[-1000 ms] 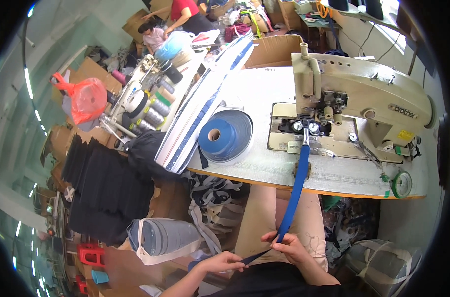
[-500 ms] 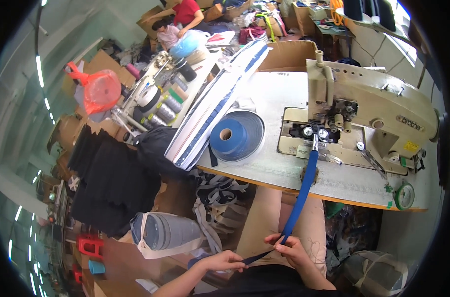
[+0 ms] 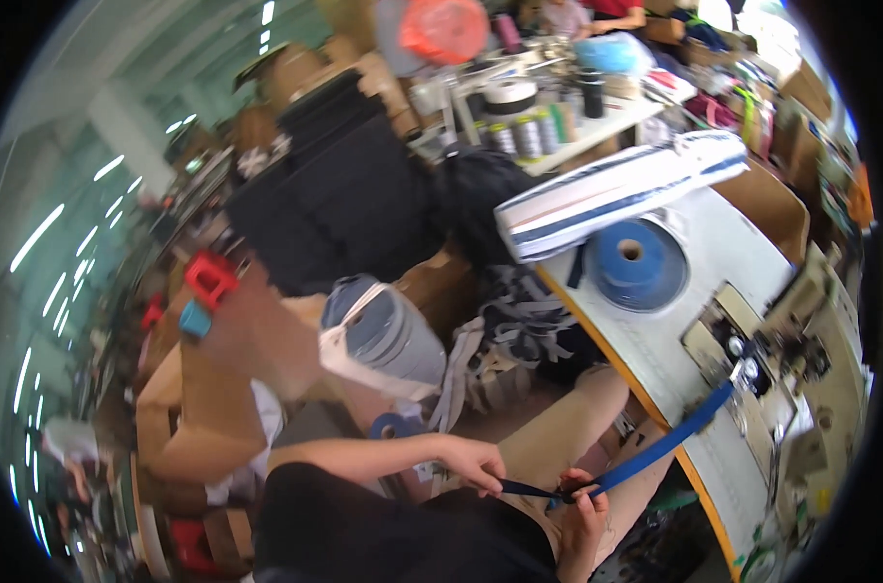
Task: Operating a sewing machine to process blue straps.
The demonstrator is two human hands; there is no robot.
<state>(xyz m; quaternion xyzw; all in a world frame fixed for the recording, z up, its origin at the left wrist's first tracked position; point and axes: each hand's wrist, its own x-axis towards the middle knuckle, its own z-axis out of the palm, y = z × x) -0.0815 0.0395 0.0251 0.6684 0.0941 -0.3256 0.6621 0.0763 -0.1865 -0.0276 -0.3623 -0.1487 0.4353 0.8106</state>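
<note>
A blue fabric strap (image 3: 667, 443) runs from under the sewing machine (image 3: 813, 364) over the table edge to my lap. My right hand (image 3: 583, 507) pinches it above my thighs, where a darker stretch of the strap begins. Just to the left, my left hand (image 3: 471, 462) grips that darker end between thumb and fingers. The strap is taut between the two hands and bows slightly on its way up to the machine. Beside the machine, a large roll of blue tape (image 3: 616, 260) lies flat on the white table (image 3: 645, 364).
A striped white-and-blue wrapped bundle (image 3: 621, 199) lies along the table's left side. Left of my legs stand a grey strapped roll (image 3: 393, 340) and a cardboard box (image 3: 203, 413). Beyond are stacked black fabric (image 3: 335, 185), thread spools (image 3: 529, 134) and people at the back.
The view has swung to the left, so the machine and table now sit further right. Both hands still hold the strap, and the left arm reaches more across my body.
</note>
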